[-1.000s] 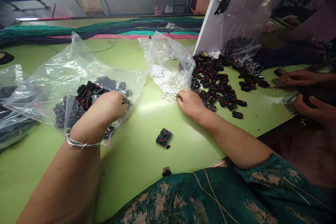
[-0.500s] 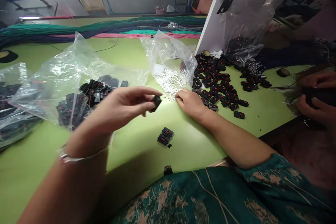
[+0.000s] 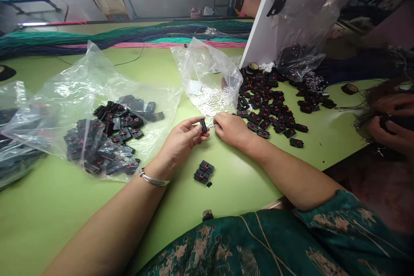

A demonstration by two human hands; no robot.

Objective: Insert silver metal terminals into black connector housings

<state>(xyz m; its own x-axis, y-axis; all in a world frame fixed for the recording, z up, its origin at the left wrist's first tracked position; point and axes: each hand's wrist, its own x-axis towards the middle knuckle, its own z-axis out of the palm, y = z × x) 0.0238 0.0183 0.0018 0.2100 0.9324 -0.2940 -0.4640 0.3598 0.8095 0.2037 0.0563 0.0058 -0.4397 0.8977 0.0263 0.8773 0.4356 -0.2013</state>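
Between thumb and fingers, my left hand [image 3: 184, 138] pinches a black connector housing [image 3: 203, 125], its face with rows of small holes showing. Close to its right, my right hand [image 3: 233, 129] has its fingers curled together at the edge of a pile of small white pieces [image 3: 213, 100]. Whatever those fingertips hold is hidden. The pile spills from the mouth of a clear plastic bag [image 3: 207, 58]. Nearer to me, two black connectors with red clips [image 3: 204, 171] lie side by side on the green table [image 3: 181, 207], with a small black bit [image 3: 209, 184] beside them.
At left, a clear bag [image 3: 64, 95] holds many black connectors [image 3: 123, 123]. More black connectors [image 3: 268, 108] are heaped at right, below a white panel [image 3: 260, 21]. Bundled wires [image 3: 129, 34] run along the back. Another person's hands [image 3: 393, 116] are at far right.
My left hand has moved right and away from the left bag, bringing the connector close to my right hand. The right hand has barely moved, its fingers still curled at the white pieces.
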